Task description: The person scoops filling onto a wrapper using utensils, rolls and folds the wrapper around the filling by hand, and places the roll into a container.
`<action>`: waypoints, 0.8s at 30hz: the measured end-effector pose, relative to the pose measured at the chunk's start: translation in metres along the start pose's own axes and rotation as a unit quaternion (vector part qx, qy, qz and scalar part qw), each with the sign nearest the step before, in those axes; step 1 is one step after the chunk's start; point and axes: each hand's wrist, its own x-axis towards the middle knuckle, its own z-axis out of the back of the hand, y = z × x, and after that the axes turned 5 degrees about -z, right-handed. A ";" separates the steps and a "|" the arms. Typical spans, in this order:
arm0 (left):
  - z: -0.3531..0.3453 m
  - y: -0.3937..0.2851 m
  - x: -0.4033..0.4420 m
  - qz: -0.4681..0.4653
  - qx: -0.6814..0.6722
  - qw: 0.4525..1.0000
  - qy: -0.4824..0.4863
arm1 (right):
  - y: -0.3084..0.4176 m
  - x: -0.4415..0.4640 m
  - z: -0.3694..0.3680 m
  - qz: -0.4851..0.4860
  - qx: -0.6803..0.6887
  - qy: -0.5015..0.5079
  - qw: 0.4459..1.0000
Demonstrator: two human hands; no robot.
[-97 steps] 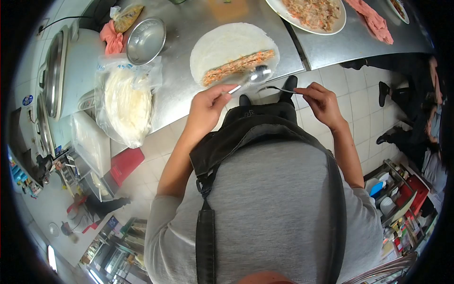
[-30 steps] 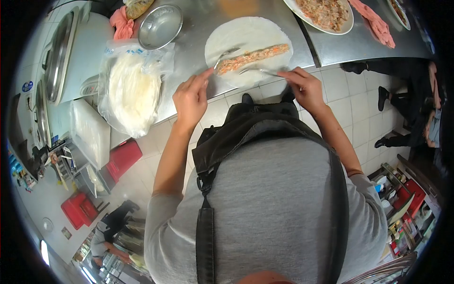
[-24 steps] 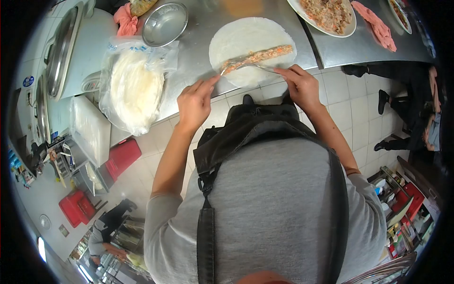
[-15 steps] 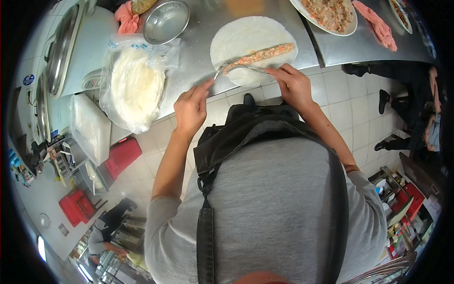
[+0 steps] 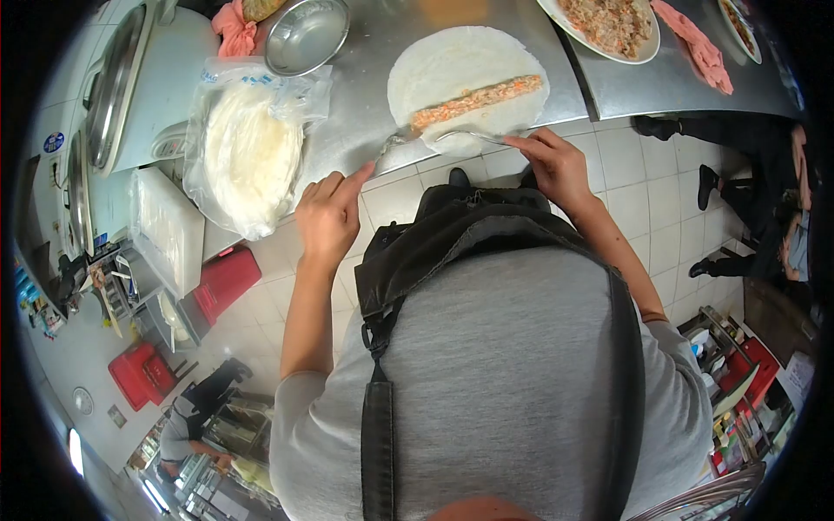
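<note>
A round white wrapper sheet (image 5: 434, 69) lies flat on the steel counter, its near edge hanging toward me. Across its lower half runs a log of orange-flecked minced filling (image 5: 478, 101). My left hand (image 5: 328, 215) is closed on the handle of a metal spoon (image 5: 393, 144), whose head is just off the filling's left end. Between thumb and fingers my right hand (image 5: 560, 169) pinches another slim metal utensil, seemingly a spoon (image 5: 469, 135); its head is at the wrapper's near edge, below the filling.
Left of the wrapper lies a plastic bag of stacked wrappers (image 5: 248, 161), with a steel bowl (image 5: 308, 39) behind it. A plate of filling (image 5: 650, 48) and a pink cloth (image 5: 698, 50) are at the far right. Other people stand at right (image 5: 738, 178) and lower left (image 5: 187, 425).
Both utensils have come away from the filling toward me. My left hand moved left and down, my right hand slightly right and down. The filling's left end now shows as a neater log.
</note>
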 end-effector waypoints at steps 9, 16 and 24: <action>0.021 0.003 0.020 0.084 -0.117 0.989 -0.018 | 0.005 0.006 -0.003 0.014 0.030 -0.005 0.999; -0.016 -0.004 0.021 0.045 -0.083 0.995 -0.006 | 0.009 0.015 -0.024 0.060 -0.004 -0.006 0.998; 0.003 -0.025 0.019 0.113 -0.133 0.985 0.009 | 0.006 0.014 -0.013 0.036 0.003 -0.005 0.999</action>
